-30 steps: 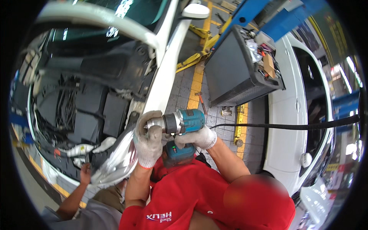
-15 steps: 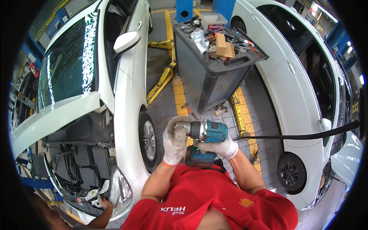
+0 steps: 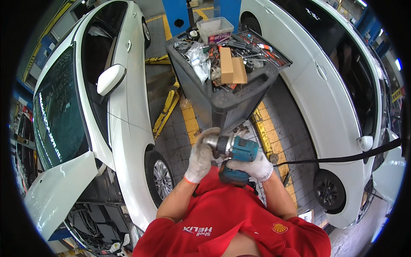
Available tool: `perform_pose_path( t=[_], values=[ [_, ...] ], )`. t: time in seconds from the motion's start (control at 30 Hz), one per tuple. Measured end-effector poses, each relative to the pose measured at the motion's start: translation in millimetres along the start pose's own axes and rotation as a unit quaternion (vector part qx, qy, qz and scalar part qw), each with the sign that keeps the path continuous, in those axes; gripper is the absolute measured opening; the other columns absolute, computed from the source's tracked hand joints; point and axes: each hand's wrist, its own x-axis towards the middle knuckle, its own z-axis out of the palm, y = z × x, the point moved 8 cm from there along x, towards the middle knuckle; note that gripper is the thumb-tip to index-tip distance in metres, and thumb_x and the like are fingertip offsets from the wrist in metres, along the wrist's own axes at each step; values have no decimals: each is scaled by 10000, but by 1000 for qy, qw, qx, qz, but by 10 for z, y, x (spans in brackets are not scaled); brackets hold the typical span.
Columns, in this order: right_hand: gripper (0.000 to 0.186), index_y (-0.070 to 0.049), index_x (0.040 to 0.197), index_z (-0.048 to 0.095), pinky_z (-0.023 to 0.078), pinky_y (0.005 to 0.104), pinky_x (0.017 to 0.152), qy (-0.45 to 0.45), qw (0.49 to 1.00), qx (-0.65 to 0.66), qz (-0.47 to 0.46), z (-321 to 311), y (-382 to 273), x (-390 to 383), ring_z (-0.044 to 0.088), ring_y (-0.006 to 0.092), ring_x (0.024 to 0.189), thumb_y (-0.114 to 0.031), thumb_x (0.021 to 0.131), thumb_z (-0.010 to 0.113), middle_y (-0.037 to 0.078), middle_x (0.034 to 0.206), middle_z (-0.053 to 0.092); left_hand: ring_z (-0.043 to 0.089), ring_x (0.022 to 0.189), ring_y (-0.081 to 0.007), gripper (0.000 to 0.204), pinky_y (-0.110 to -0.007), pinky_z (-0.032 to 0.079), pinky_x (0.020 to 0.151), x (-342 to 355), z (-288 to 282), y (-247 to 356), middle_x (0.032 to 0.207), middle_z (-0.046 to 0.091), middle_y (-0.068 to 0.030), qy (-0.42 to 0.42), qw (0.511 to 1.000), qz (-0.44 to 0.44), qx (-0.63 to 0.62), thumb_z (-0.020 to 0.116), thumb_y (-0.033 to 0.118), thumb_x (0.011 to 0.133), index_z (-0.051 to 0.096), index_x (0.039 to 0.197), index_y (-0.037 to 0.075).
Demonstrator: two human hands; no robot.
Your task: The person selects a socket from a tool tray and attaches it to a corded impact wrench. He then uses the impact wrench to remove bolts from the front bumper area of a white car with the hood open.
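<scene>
In front of my red shirt I hold a teal and black cordless drill [image 3: 245, 149], its nose to the left. My right hand [image 3: 257, 166], in a white work glove, is wrapped round its grip above the battery pack [image 3: 233, 176]. My left hand [image 3: 198, 159], gloved too, is closed about the silver front end [image 3: 211, 140] of the drill. The glove partly covers that end, so whether a bit or socket is fitted cannot be made out.
Ahead stands a dark tool cart [image 3: 231, 100] topped with loose tools, cardboard boxes [image 3: 226, 66] and a clear plastic tub [image 3: 215, 29]. White cars flank me: one left [image 3: 128, 171] with its hood raised, one right [image 3: 308, 98]. Yellow lift arms [image 3: 166, 109] lie on the floor; a black hose [image 3: 338, 159] crosses at right.
The cart now looks nearer and larger, and the view has shifted forward. A bare hand at the left car's headlight has gone out of view. Both my hands keep hold of the drill.
</scene>
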Motion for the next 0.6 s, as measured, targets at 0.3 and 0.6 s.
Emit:
perform_pose_path(
  t=[0.3,0.6],
  values=[
    [208,41,1075,756,555,300,644,146,975,29,-164,-679,-896,655,696,157,688,-3,873,728,59,800,715,561,1460,-350,911,-436,453,1217,870,452,-165,1578,529,-217,-276,907,41,315,835,378,872,454,1606,-5],
    [540,-30,1336,647,565,346,620,138,956,209,-154,-1504,-1088,1438,636,173,666,-476,1046,744,96,999,730,497,1502,-275,908,-396,393,1262,1310,324,-602,1627,485,-188,-175,951,-180,184,784,245,908,361,1676,12]
  ],
)
